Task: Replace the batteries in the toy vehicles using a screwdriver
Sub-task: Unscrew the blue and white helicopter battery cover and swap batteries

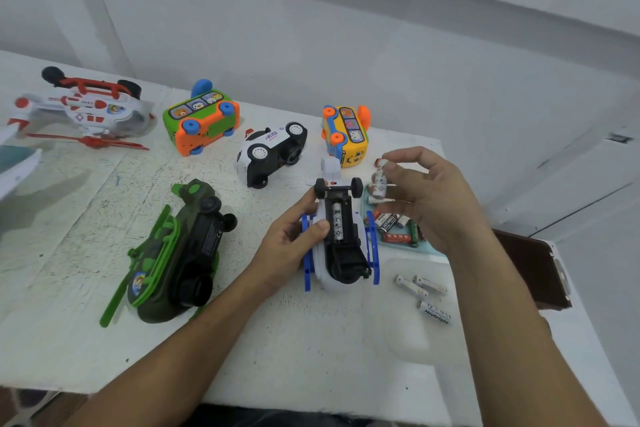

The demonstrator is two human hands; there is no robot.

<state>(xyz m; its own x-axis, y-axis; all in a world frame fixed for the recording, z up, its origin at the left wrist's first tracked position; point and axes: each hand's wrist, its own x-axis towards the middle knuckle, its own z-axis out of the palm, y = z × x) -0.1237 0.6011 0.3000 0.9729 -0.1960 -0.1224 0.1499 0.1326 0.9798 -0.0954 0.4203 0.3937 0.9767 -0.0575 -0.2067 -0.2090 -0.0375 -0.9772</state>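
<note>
Head view: grips the white-and-blue toy helicopter [341, 253] belly-up with the left hand [294, 243], probably to keep the open battery bay facing upward, one cell [337, 222] already seated inside. Pinches a white battery [380, 180] upright in the fingertips of the right hand [433, 198], seemingly ready for insertion. Close by, a pale tray [398, 247] holding mixed batteries [394, 224]; nearer on the table [311, 340], three loose white batteries [420, 284].

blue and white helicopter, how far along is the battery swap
Done: the blue and white helicopter lies open underneath, one seated battery inside. In hand: the left hand holds it belly-up while the right hand pinches a second battery. Left: seating that one and closing the compartment.
</note>
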